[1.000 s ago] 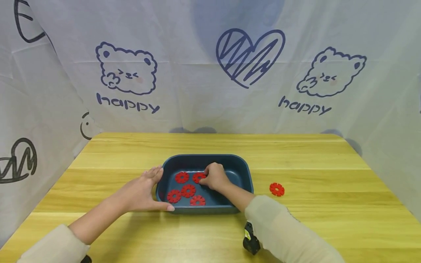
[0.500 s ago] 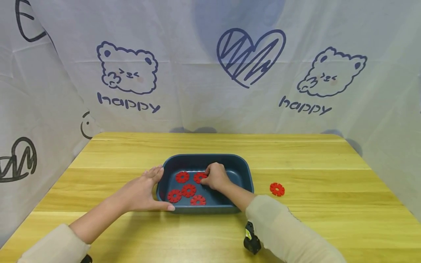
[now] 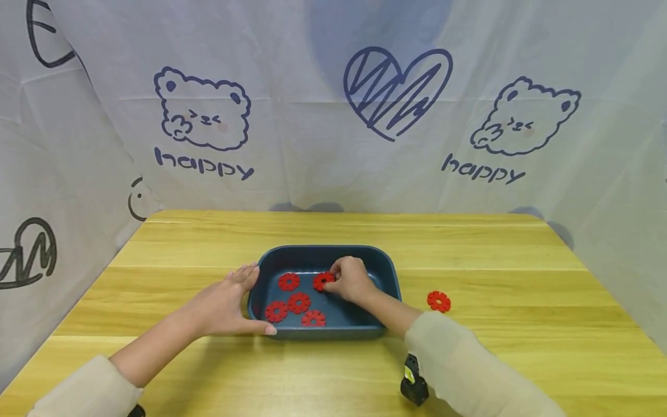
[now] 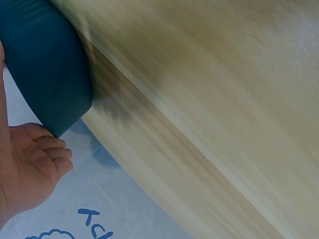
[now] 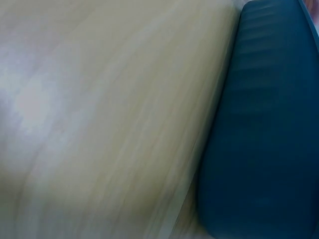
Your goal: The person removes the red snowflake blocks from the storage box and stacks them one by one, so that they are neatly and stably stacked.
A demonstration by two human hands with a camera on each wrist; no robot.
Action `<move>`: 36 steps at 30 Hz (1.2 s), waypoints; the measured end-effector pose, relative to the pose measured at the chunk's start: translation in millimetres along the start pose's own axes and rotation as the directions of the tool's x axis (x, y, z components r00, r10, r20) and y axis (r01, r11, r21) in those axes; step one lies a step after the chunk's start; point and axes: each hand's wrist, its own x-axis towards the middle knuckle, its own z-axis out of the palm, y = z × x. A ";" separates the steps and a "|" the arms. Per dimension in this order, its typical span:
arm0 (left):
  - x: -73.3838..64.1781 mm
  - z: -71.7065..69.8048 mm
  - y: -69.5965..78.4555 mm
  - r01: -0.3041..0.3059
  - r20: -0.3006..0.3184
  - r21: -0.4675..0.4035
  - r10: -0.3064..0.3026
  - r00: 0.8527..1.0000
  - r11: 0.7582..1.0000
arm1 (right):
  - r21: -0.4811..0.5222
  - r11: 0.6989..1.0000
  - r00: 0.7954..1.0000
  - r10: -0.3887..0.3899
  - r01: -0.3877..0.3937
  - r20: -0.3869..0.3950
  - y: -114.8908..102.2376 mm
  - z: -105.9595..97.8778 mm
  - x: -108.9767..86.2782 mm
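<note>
In the head view a dark blue rectangular tray (image 3: 333, 332) stands on the table with several red notched plastic discs inside, one of them (image 3: 289, 282) near its back left. My left hand (image 3: 229, 301) grips the tray's left end, thumb along the front rim and fingers at the left side. The left wrist view shows its curled fingers (image 4: 52, 147) against the tray's edge. Reaching over the front right, my right hand (image 3: 351, 282) pinches a red notched disc (image 3: 322, 282) inside the tray. Its fingertips partly cover that disc. Mostly the tray's outer wall (image 5: 264, 124) fills the right wrist view.
One more red notched disc (image 3: 439, 301) lies on the wooden table (image 3: 495, 347) to the right of the tray. A white cloth (image 3: 297, 150) with drawn bears and a heart hangs behind the table and at its sides.
My right hand has shifted slightly to the right, drawing the pinched red disc with it. The left hand and the tray stay where they were.
</note>
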 end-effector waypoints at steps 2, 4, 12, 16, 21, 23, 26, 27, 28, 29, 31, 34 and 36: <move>0.0 0.2 0.4 -0.001 -0.001 -0.002 0.001 1.000 1.000 | 0.017 1.000 1.000 -0.008 0.008 -0.005 0.7 -3.5 -2.3; -0.2 0.2 0.8 -0.001 -0.001 -0.005 0.001 1.000 1.000 | 0.027 0.999 0.999 -0.029 0.029 -0.020 1.1 -7.4 -4.6; -0.1 -0.1 1.3 -0.005 -0.003 -0.009 0.005 1.000 1.000 | 0.070 0.986 0.984 -0.142 0.149 -0.104 5.3 -22.0 -14.4; -0.1 -0.6 1.2 -0.003 0.000 -0.007 0.003 1.000 1.000 | 0.089 0.981 0.977 -0.162 0.174 -0.136 6.4 -27.8 -19.3; -1.3 -1.3 0.7 -0.003 -0.004 0.002 0.003 1.000 1.000 | 0.075 0.978 0.970 -0.181 0.195 -0.161 7.2 -33.3 -25.2; -1.6 -1.2 0.8 -0.005 -0.006 0.002 0.005 1.000 1.000 | 0.063 0.974 0.962 -0.205 0.220 -0.182 8.7 -34.6 -27.3; -1.7 -1.1 1.3 -0.003 -0.004 0.002 0.003 1.000 1.000 | 0.058 0.965 0.948 -0.239 0.256 -0.210 12.5 -36.4 -30.5; -1.6 -1.1 1.4 -0.002 0.000 0.001 0.002 1.000 1.000 | 0.059 0.963 0.944 -0.246 0.264 -0.219 13.9 -37.2 -31.7; -1.6 -1.1 1.4 0.000 0.003 -0.002 0.000 1.000 1.000 | 0.062 0.960 0.941 -0.252 0.272 -0.227 15.1 -38.2 -33.1; -1.5 -1.1 1.4 0.002 0.005 -0.002 -0.002 1.000 1.000 | 0.063 0.959 0.938 -0.257 0.278 -0.233 16.4 -39.5 -34.5; -1.1 -1.2 1.6 0.003 0.011 -0.004 -0.003 1.000 1.000 | 0.061 0.957 0.934 -0.260 0.283 -0.246 19.1 -42.3 -37.3; -0.7 -1.1 1.8 0.001 0.010 -0.007 -0.001 1.000 1.000 | 0.059 0.956 0.928 -0.263 0.287 -0.263 22.6 -46.9 -41.3; -0.3 -1.1 2.1 0.000 0.010 -0.009 0.000 1.000 1.000 | 0.056 0.954 0.923 -0.270 0.295 -0.276 25.7 -49.3 -43.3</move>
